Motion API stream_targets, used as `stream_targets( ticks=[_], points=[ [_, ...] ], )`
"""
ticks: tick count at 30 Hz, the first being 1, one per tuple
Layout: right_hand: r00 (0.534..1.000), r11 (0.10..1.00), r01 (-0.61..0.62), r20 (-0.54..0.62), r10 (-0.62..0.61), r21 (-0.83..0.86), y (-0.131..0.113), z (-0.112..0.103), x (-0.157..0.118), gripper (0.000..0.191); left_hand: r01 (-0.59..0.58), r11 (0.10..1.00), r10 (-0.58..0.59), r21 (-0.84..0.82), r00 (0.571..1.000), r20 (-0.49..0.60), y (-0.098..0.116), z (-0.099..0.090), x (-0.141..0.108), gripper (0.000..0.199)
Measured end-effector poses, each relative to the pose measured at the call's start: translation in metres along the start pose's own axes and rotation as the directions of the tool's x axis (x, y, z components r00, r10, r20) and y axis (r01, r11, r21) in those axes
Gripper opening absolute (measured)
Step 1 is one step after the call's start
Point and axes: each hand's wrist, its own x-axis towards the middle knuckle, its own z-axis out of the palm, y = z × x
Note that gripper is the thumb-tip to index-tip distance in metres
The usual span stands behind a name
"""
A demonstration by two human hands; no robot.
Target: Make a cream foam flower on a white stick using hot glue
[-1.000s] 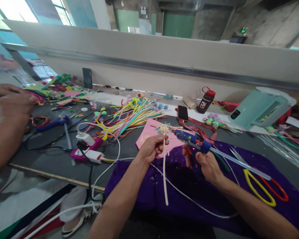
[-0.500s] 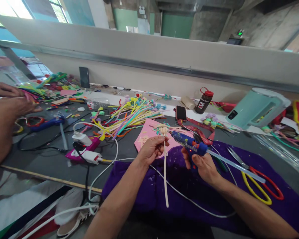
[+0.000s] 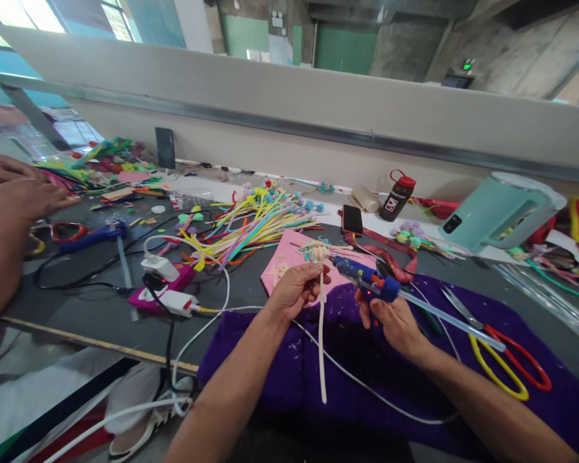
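Pinched between the fingers of my left hand (image 3: 296, 289) is a cream fuzzy stem (image 3: 322, 347) that hangs down, with a cream looped head (image 3: 320, 253) at its top. My right hand (image 3: 390, 318) is wrapped round the handle of a blue glue gun (image 3: 367, 276). The gun's nozzle points left, close beside the looped head; whether they touch is too small to tell. A clear glue stick (image 3: 451, 320) juts from the gun's back. Beneath lies a pink mat (image 3: 280, 254) with small cream pieces on it.
Red and yellow scissors (image 3: 499, 360) lie on purple cloth (image 3: 255, 347). A white cable loops across the front. Colourful stems (image 3: 255, 231), a power strip (image 3: 174, 283), a second glue gun (image 3: 94, 236), a phone (image 3: 352, 220), bottle (image 3: 396, 198) and kettle (image 3: 499, 209) surround. Another person's hands (image 3: 24, 193) are at left.
The glue gun and my hands hold nearly the same pose. The other person's nearer hand at the left has shifted slightly.
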Motion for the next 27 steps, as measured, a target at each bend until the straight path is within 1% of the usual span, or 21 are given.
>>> stream_targets(
  ticks=[4, 9, 18, 27],
  points=[
    [1.000, 0.999, -0.017, -0.002, 0.017, 0.029, 0.0011, 0.0006, 0.0004, 0.049, 0.012, 1.000, -0.012, 0.002, 1.000, 0.008, 0.0013, 0.0013, -0.0007, 0.019],
    [1.000, 1.000, -0.003, 0.002, 0.003, -0.008, 0.0018, 0.0008, 0.0002, 0.054, 0.006, 1.000, -0.006, 0.013, 1.000, 0.017, 0.0022, 0.0025, -0.0014, 0.019],
    [1.000, 1.000, -0.028, 0.002, 0.028, 0.013, 0.0050, 0.0020, 0.0003, 0.048, -0.010, 1.000, 0.009, 0.025, 1.000, 0.028, 0.0019, 0.0024, -0.0015, 0.019],
    [0.999, 0.994, 0.026, 0.032, -0.023, -0.104, 0.0050, 0.0010, -0.0003, 0.052, -0.022, 0.999, 0.021, 0.026, 0.999, 0.023, 0.0018, 0.0020, -0.0021, 0.019]
  ],
)
